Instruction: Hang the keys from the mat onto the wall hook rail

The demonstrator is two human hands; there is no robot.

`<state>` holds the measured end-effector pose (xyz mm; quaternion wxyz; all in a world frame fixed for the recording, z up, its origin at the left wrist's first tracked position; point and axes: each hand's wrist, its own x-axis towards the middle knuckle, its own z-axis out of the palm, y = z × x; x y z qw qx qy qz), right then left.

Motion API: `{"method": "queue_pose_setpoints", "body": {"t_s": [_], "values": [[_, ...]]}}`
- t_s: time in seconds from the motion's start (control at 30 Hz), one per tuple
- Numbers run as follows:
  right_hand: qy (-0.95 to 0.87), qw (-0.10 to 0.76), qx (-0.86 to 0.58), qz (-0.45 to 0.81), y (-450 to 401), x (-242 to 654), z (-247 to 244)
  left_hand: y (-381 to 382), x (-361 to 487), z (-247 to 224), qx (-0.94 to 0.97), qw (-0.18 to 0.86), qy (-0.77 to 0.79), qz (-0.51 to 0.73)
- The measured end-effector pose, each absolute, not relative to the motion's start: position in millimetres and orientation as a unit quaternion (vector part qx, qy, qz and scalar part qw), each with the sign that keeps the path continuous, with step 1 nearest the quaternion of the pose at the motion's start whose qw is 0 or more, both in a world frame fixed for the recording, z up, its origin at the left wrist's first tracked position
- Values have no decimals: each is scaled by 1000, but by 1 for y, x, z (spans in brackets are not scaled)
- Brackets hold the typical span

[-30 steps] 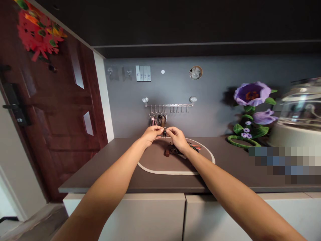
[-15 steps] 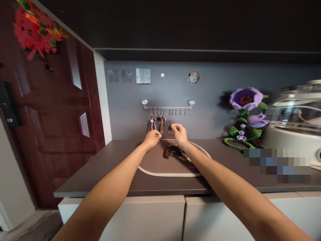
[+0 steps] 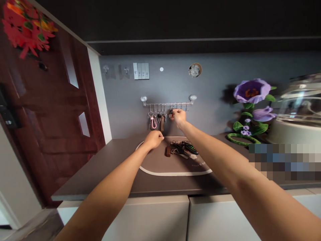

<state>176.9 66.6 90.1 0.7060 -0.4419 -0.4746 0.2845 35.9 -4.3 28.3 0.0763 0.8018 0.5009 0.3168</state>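
Note:
My right hand pinches a small bunch of keys by its ring, up at the hook rail on the wall. Whether the ring touches a hook, I cannot tell. Left of it, several key bunches hang from the hooks, one with a pink strap and one with a brown fob. Below them, above the mat, my left hand is closed, its fingertips together; what they hold, if anything, is hidden. A pile of keys with a brown leather tag lies on the mat.
Purple artificial flowers and a clear-topped appliance stand on the counter at the right. A dark shelf overhangs the work area. At left is a red-brown door. Switches are on the wall.
My right hand has risen with the keys from below the rail to hook height. My left hand has moved slightly lower, away from the hanging keys. The view has shifted a little.

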Motion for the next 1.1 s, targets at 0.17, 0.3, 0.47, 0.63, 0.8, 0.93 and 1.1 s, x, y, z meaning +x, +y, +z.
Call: {"method": "queue_pose_setpoints", "body": {"t_s": [0.17,0.3,0.47,0.63,0.8,0.93,1.1], "values": [[-449,698,-459,316,73,173,91,-4,36,28,805,70,508,298],[-439,689,-471,332,73,174,90,-4,35,28,807,70,508,293],[-444,677,-491,322,73,177,85,-4,35,28,805,74,510,295],[-446,672,-489,333,74,180,79,-4,35,28,805,65,522,276],[-459,665,-482,340,73,182,78,-3,34,27,804,53,527,268],[-461,657,-480,352,69,183,80,-2,33,26,808,47,523,268],[-480,627,-484,377,60,186,82,-1,33,23,816,46,506,276]]}}
